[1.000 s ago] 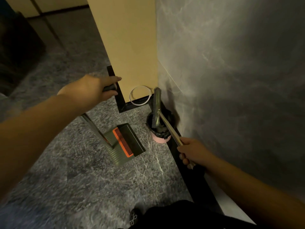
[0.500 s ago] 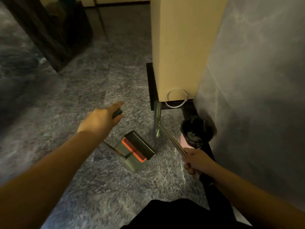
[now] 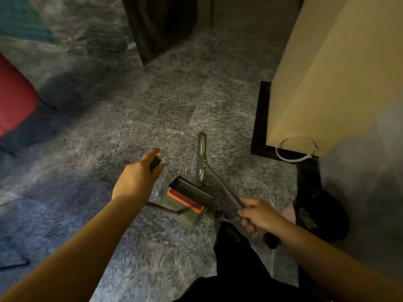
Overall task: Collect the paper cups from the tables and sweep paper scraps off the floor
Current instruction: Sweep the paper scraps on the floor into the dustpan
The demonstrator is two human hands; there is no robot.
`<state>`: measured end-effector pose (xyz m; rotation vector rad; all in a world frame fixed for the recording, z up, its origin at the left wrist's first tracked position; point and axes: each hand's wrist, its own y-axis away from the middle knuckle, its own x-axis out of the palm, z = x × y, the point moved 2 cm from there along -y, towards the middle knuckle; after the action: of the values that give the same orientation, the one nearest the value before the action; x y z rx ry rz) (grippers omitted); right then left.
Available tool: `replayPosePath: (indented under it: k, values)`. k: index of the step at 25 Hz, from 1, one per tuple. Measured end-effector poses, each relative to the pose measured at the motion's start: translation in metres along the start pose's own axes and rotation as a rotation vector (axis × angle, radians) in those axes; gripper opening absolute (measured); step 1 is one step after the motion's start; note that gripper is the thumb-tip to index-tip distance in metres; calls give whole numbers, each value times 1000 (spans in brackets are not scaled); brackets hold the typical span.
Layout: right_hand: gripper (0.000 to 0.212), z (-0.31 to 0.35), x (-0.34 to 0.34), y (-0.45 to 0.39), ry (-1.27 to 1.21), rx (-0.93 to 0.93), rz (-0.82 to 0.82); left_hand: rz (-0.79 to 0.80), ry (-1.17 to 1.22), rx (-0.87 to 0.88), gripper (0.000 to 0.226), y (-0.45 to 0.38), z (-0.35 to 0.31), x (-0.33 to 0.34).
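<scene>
At nine o'clock of the scene, a red shape [image 3: 15, 99] sits at the frame's edge on the grey speckled floor [image 3: 130, 118]. Moving toward centre, the left hand [image 3: 136, 178] is wrapped around the dark grip of a long handle [image 3: 155, 162], fingers closed on it. Just at its four o'clock the dustpan [image 3: 185, 199] rests on the floor, grey-green with an orange comb strip across it. At the dustpan's one o'clock, touching or nearly touching its rim, lies the narrow broom head [image 3: 202, 158], its metal shaft slanting down to the right hand [image 3: 258, 214], which is clenched around it. At three o'clock of that hand stands a bin with a black liner [image 3: 320, 214], against the grey wall. Above it, at one o'clock, a tan panel [image 3: 327, 83] rises from a black base, with a white ring [image 3: 294, 149] at its foot. No cups or paper scraps are clearly visible on the floor.
</scene>
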<state>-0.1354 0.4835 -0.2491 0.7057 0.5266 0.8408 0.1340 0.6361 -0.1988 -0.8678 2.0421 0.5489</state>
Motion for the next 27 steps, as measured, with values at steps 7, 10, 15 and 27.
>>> replayPosePath:
  k: [7, 10, 15, 27]
  values:
    - [57, 160, 8, -137, 149, -29, 144, -108, 39, -241, 51, -134, 27, -28]
    - [58, 231, 22, -185, 226, -41, 201, -225, 44, -310, 51, -180, 38, -51]
    - [57, 334, 69, -263, 302, -107, 252, -407, 125, -410, 45, -256, 75, -86]
    - [57, 592, 207, -453, 337, -57, 296, -414, 235, -459, 47, -550, 196, -193]
